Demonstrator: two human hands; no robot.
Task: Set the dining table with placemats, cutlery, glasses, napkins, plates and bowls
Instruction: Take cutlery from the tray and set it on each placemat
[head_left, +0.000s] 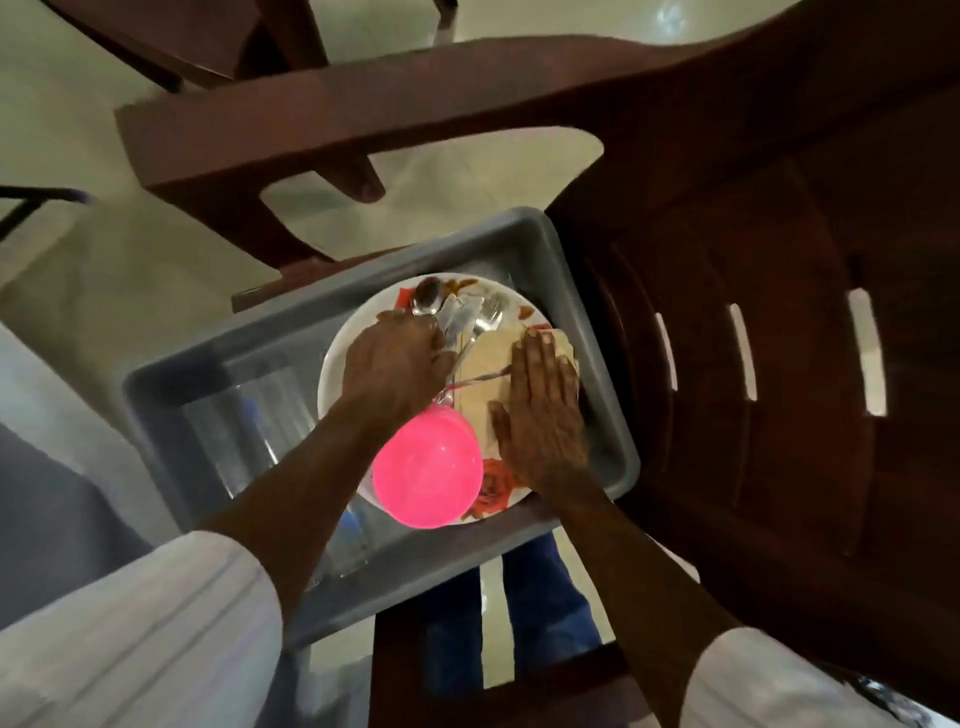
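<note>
A grey plastic tub (218, 358) sits on a dark brown chair. Inside it lies a white plate with a red flower print (337, 353). On the plate rest a pink bowl (426, 467), a bundle of metal cutlery (457, 317) with a spoon and forks, and a beige folded napkin (488, 358). My left hand (389, 364) curls its fingers around the cutlery handles. My right hand (545, 405) lies flat with straight fingers on the napkin. Clear glasses (244, 426) lie in the left part of the tub, blurred.
The brown chair's backrest (753, 364) with slots rises at the right, and its armrest (311, 124) crosses behind the tub. A second brown chair (182, 36) stands at the top left on the pale tiled floor (104, 286).
</note>
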